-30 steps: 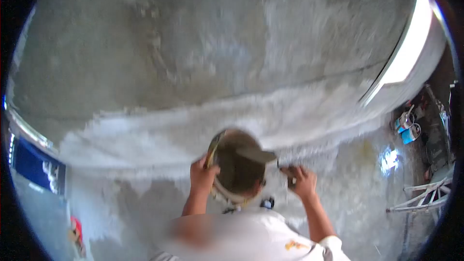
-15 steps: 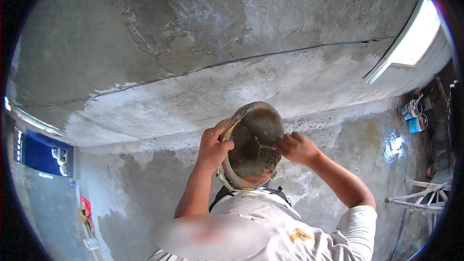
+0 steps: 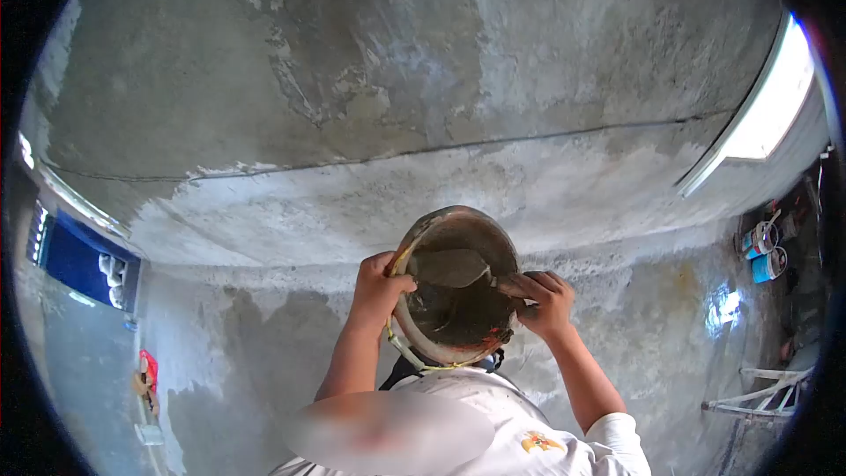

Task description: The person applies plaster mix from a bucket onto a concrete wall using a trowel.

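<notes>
In the head view, my left hand point(image 3: 379, 291) is closed on the left rim of a bucket point(image 3: 421, 335), thumb over the edge. The bucket is tilted so its mouth faces me, and grey wet mortar point(image 3: 463, 308) coats its inside. My right hand point(image 3: 539, 298) is closed around the handle of a pointed trowel point(image 3: 454, 268) at the bucket's right side. The flat grey blade lies across the bucket's mouth, pointing left. A yellowish bail handle point(image 3: 407, 354) hangs loose at the bucket's lower left.
A patchy plastered wall point(image 3: 352, 211) with a thin cable point(image 3: 493, 139) across it stands ahead. Two paint buckets point(image 3: 765, 251) and a white metal frame point(image 3: 762, 397) are at the right. On the left are a blue doorway point(image 3: 79, 264) and a red item point(image 3: 148, 370).
The trowel blade has risen from the mortar and turned to lie across the bucket's mouth. My right arm has drawn inward, and the bucket sits slightly lower in view.
</notes>
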{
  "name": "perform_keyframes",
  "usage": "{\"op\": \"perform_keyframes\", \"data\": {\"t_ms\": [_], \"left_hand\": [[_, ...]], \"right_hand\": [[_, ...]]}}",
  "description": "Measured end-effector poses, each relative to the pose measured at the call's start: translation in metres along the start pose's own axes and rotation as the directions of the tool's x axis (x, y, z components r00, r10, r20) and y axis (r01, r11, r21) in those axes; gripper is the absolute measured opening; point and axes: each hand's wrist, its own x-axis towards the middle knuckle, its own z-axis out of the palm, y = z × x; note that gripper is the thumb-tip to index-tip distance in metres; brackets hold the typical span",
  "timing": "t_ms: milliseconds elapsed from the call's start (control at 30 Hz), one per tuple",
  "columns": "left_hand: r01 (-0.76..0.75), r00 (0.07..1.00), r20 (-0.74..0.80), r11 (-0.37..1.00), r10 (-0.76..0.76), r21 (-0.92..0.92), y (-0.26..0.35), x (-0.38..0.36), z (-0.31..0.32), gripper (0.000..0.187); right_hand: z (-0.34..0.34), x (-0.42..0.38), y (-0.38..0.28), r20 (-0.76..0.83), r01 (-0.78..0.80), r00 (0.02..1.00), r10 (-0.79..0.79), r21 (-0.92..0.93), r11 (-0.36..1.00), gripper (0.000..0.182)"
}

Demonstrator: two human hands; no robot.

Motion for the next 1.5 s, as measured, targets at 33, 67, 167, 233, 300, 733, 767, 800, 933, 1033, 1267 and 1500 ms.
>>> {"op": "perform_keyframes", "data": {"t_ms": [33, 67, 167, 233, 300, 733, 767, 800, 933, 1033, 1267, 1500], "left_hand": [[-0.025, 1.0, 0.008, 1.0, 0.025, -0.012, 0.0, 0.004, -0.006, 0.041], [-0.015, 1.0, -0.005, 0.999, 0.015, -0.036, -0.003, 0.01, -0.016, 0.038], [-0.022, 0.999, 0.028, 0.988, 0.027, -0.152, 0.012, 0.025, -0.029, 0.031], [0.026, 0.999, 0.03, 0.983, -0.021, -0.181, 0.008, 0.04, -0.044, 0.033], [-0.002, 0.999, -0.047, 0.978, -0.008, -0.209, 0.024, 0.046, -0.05, 0.037], [-0.088, 0.996, 0.016, 0.991, 0.09, -0.101, 0.012, 0.117, -0.133, 0.03], [-0.103, 0.994, 0.019, 0.989, 0.105, -0.102, 0.009, 0.119, -0.139, 0.03], [-0.153, 0.988, -0.005, 0.984, 0.153, -0.091, 0.008, 0.118, -0.142, 0.024], [-0.158, 0.987, -0.023, 0.982, 0.156, -0.105, -0.018, 0.131, -0.162, 0.022], [-0.157, 0.987, -0.076, 0.96, 0.143, -0.232, 0.005, 0.1, -0.165, 0.016], [-0.043, 0.998, -0.052, 0.978, 0.033, -0.206, -0.015, 0.106, -0.188, 0.026], [-0.086, 0.994, -0.069, 0.99, 0.079, -0.11, 0.001, 0.088, -0.201, 0.025]], "right_hand": [[-0.006, 0.009, -0.002, -0.016, 0.017, 1.0, -0.017, -0.017, 1.0, 0.047], [-0.011, 0.016, -0.001, -0.062, 0.002, 0.998, -0.004, -0.044, 0.999, 0.045], [-0.023, 0.042, -0.01, -0.182, -0.022, 0.983, -0.001, -0.122, 0.992, 0.043], [-0.03, 0.06, -0.018, -0.245, -0.034, 0.969, 0.002, -0.129, 0.991, 0.042], [-0.035, 0.081, -0.03, -0.315, -0.019, 0.949, -0.03, -0.151, 0.988, 0.04], [-0.127, 0.385, -0.161, -0.404, -0.108, 0.882, 0.244, 0.33, 0.938, 0.04], [-0.133, 0.416, -0.171, -0.41, -0.051, 0.886, 0.217, 0.379, 0.924, 0.042], [-0.138, 0.448, -0.178, -0.417, 0.009, 0.89, 0.186, 0.423, 0.906, 0.045], [-0.142, 0.546, -0.214, -0.417, 0.122, 0.893, 0.168, 0.585, 0.802, 0.044], [-0.122, 0.58, -0.215, -0.378, 0.121, 0.911, 0.164, 0.627, 0.769, 0.047], [-0.041, 0.525, -0.159, -0.467, 0.061, 0.828, 0.31, 0.625, 0.778, 0.052], [-0.074, 0.511, -0.191, -0.542, 0.068, 0.796, 0.269, 0.522, 0.85, 0.053]]}}
